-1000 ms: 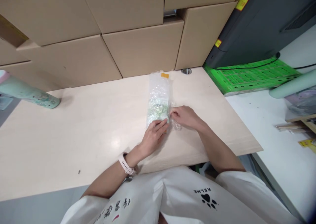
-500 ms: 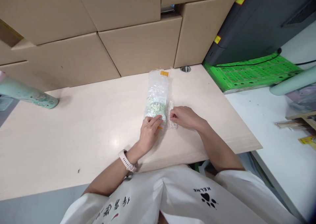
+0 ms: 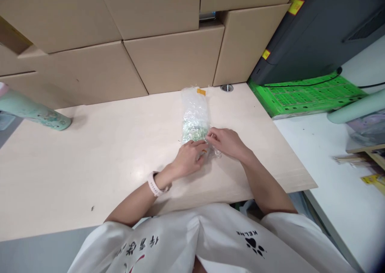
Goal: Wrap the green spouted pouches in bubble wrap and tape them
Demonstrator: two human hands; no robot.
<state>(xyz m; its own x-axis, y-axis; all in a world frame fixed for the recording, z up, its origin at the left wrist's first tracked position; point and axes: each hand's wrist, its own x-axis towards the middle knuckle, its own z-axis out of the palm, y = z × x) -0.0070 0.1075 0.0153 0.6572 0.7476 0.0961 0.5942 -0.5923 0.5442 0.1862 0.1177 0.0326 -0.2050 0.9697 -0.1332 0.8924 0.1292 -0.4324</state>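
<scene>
A long strip of clear bubble wrap [image 3: 195, 112] lies on the pale wooden table [image 3: 90, 152], running away from me, with a small greenish item rolled into its near end. An orange tape tab [image 3: 201, 91] marks its far end. My left hand [image 3: 190, 159], with a pink watch on the wrist, presses its curled fingers on the near end of the roll. My right hand [image 3: 227, 143] pinches the wrap's right edge right beside it.
Stacked cardboard boxes [image 3: 168, 56] wall off the table's back. A mint green bottle [image 3: 33, 111] lies at the far left. A green crate [image 3: 306, 93] and a dark machine [image 3: 319, 32] stand at the right, next to a white table [image 3: 345, 184] with small items.
My left hand shifted a little up and right over the rolled end, and my right hand moved closer to it. The wrapped bundle rolled slightly farther along the strip.
</scene>
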